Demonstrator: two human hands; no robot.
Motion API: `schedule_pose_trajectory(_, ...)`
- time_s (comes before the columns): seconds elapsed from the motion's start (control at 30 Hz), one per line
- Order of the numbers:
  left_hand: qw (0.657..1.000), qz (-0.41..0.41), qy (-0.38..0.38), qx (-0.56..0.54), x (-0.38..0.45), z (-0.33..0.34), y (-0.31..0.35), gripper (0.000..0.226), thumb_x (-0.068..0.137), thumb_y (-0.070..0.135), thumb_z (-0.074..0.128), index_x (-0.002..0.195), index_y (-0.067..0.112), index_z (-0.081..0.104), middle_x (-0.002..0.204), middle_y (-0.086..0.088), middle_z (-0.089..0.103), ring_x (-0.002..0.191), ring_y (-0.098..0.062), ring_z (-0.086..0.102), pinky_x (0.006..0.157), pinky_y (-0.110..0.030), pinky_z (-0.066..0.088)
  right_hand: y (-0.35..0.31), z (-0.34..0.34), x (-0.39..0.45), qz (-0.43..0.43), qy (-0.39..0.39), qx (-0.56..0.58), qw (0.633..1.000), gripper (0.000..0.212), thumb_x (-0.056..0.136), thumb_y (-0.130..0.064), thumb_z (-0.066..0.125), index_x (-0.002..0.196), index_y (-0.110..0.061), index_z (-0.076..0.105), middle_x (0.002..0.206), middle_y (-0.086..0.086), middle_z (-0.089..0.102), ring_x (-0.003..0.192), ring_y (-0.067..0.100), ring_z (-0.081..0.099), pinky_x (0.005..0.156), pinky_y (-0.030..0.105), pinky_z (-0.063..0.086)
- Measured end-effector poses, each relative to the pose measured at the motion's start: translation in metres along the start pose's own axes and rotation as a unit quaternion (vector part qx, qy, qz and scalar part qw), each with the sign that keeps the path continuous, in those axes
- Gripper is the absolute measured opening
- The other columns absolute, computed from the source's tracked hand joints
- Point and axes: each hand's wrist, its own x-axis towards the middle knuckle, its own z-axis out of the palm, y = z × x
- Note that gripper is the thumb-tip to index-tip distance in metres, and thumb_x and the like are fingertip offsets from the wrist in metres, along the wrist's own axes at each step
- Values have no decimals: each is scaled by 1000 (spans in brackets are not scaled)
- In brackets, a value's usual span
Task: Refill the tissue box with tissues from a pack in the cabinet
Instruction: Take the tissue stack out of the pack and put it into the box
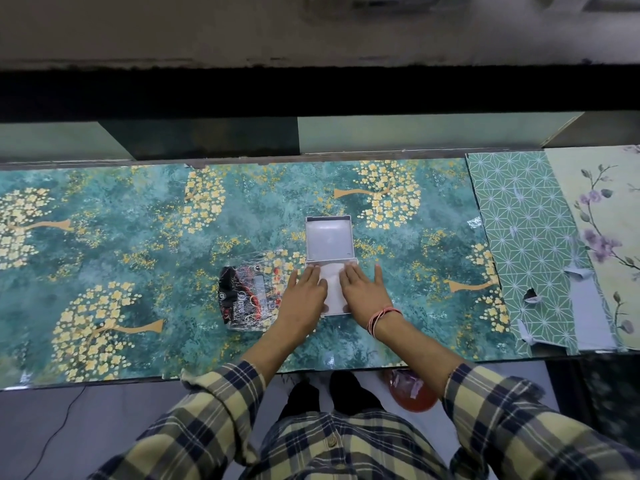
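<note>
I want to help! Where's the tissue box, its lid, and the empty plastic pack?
tissue box [333, 289]: head view, on the white tissues inside.
lid [329, 239]: head view, middle of its open inside.
plastic pack [247, 292]: head view, its crumpled middle.

The single view comes from a camera on the person's head, looking steeply down and forward over the plaid sleeves onto the counter [104, 237], near enough that the left hand [304, 292] and right hand [363, 292] sit in the middle of the frame. The wide lens bends the counter's edges and takes in the floor [69, 427] by the person's feet at the bottom and the dark wall strip [311, 91] beyond the counter at the top. There is no second view to share any part with.
</note>
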Motion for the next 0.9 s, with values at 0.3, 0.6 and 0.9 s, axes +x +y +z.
schedule_pose_trajectory(0.3,998,-22,-41,43,9,-3,5,61,93,37,69,144,8,54,162,-13,39,156,-26,24,124,-61,13,-5,6,11,13,-37,-95,995,69,102,-19,51,159,-2,17,167,14,19,157,25,11,112,78,0)
schedule_pose_trajectory(0.6,999,-13,-47,19,11,-7,-1,56,90,40,72,137,13,60,159,-9,45,154,-23,27,124,-60,12,-3,-3,18,2,-52,-58,997,64,97,-25,59,152,-4,35,158,15,36,153,27,23,114,77,5)
schedule_pose_trajectory(0.9,998,11,34,-53,-15,-8,-15,35,99,22,56,129,6,64,156,-12,50,152,-28,35,124,-56,22,40,-26,68,232,114,373,891,24,86,-32,59,79,-9,58,77,13,63,72,32,62,68,41,56)
